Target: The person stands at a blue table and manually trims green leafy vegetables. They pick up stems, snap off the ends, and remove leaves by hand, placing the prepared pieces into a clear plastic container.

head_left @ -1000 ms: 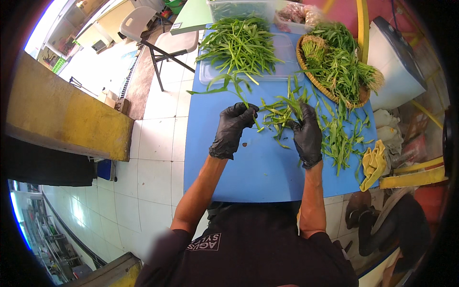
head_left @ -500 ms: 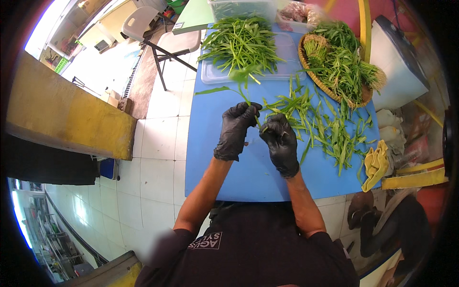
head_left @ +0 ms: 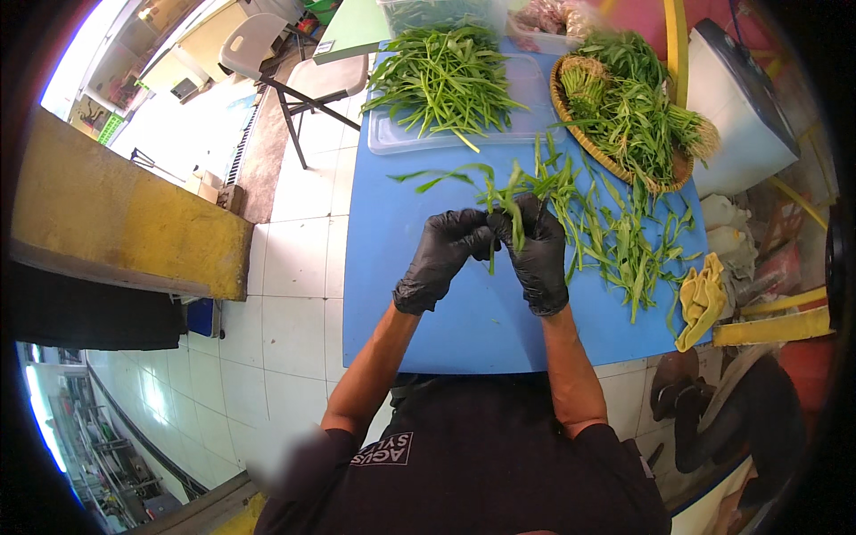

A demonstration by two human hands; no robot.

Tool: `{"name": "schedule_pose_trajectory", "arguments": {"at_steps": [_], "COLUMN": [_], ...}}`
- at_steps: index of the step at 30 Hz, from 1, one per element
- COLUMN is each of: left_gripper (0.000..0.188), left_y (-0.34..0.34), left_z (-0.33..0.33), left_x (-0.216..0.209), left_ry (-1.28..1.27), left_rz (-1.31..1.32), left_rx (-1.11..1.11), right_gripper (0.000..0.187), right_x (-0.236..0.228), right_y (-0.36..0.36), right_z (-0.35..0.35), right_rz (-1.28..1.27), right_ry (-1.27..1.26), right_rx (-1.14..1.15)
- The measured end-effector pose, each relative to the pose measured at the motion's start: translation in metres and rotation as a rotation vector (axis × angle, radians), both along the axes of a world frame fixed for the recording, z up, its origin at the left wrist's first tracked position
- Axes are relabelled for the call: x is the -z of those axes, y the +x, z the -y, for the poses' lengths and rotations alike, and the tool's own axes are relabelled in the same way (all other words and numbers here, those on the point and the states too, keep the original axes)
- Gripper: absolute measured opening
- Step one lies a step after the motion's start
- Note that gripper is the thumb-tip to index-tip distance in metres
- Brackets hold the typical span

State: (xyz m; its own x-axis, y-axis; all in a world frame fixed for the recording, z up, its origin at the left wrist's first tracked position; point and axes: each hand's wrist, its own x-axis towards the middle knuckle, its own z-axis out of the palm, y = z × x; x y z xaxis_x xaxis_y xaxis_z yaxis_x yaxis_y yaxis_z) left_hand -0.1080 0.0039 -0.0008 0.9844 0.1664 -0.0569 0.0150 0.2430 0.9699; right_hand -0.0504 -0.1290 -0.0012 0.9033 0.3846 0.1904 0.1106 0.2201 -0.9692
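Note:
Over the blue table (head_left: 419, 343), both my hands, in black gloves, hold a sprig of water spinach (head_left: 515, 218). My left hand (head_left: 443, 259) is closed, its fingertips pinching the thin stem. Beside it, my right hand (head_left: 539, 259) is closed on the leafy part, with a long leaf hanging between the two. Another narrow leaf points left from the sprig. Just beyond my right hand, loose leaves and tips (head_left: 629, 254) are strewn over the table. A heap of green stems (head_left: 446, 85) lies farther off on a clear plastic lid (head_left: 530, 125).
A round woven basket (head_left: 584, 147) holds bundled greens at the far right. Behind are a clear tub (head_left: 437, 13) and a tub of reddish pieces (head_left: 544, 40). A yellow cloth (head_left: 702, 303) lies at the right edge. A folding chair (head_left: 325, 78) stands left of the table.
My right hand has moved up to the sprig's leaves, its fingers now higher than before. The sprig has come lower and nearer, and my left hand has shifted slightly down.

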Motion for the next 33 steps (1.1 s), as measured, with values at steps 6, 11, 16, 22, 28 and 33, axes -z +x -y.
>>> {"name": "schedule_pose_trajectory", "arguments": {"at_steps": [6,11,16,22,28,33], "left_gripper": [0.022,0.03,0.023,0.023,0.022,0.031], "left_y": [0.007,0.017,0.033,0.055,0.054,0.05], "left_z": [0.009,0.008,0.005,-0.035,-0.037,-0.02], "left_x": [-0.001,-0.007,-0.031,-0.023,-0.028,-0.028], "left_ry": [-0.225,-0.035,0.004,-0.05,-0.076,-0.137], "left_rz": [-0.021,-0.095,-0.111,0.079,0.099,0.066], "left_rx": [-0.078,-0.102,-0.2,-0.397,-0.468,-0.426], "right_gripper": [0.012,0.014,0.017,0.018,0.046,0.031], "right_x": [0.003,0.015,0.013,0.008,0.005,0.001], "right_y": [0.008,0.013,0.014,0.02,0.012,-0.007], "right_z": [-0.005,-0.002,0.009,0.047,0.042,0.006], "right_rz": [0.515,0.42,0.543,0.3,0.394,-0.086], "right_ry": [-0.173,-0.102,-0.229,-0.567,-0.746,-0.155], "right_rx": [0.253,0.308,0.238,0.106,0.408,-0.072]}}
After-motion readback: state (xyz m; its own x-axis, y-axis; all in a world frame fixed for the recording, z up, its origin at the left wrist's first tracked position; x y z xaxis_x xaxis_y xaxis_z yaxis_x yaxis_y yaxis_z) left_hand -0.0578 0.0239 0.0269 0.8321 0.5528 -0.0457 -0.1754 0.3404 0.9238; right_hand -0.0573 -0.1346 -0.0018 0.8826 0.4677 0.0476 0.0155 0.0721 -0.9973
